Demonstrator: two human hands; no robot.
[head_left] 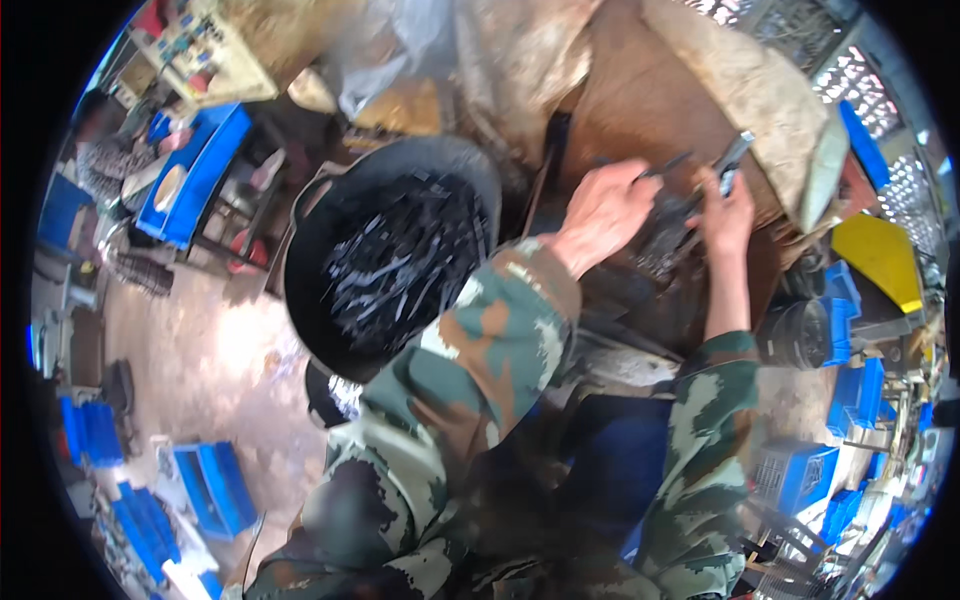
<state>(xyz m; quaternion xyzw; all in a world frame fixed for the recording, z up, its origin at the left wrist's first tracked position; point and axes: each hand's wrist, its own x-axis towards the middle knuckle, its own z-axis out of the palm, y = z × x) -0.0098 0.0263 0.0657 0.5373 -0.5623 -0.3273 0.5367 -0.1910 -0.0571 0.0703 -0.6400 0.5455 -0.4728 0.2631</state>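
Over a brown work surface (625,90), both my hands are close together in camouflage sleeves. My left hand (608,212) is closed, and a small thin dark strip (678,160) sticks out past its fingertips. My right hand (727,212) is wrapped round a short grey metal piece (737,152) whose far end points up and to the right; its exact kind I cannot make out. Between and below the hands lies a blurred heap of small dark and shiny bits (658,255). To the left, a large black tub (305,300) holds many thin dark strips (410,265).
Pale, crumpled sheets (735,75) lie along the far side of the surface. A smaller container (325,395) stands below the tub. At the far left a person (105,160) is by a blue bin (195,180). More blue bins (215,490) stand on the floor; a yellow piece (875,260) is at right.
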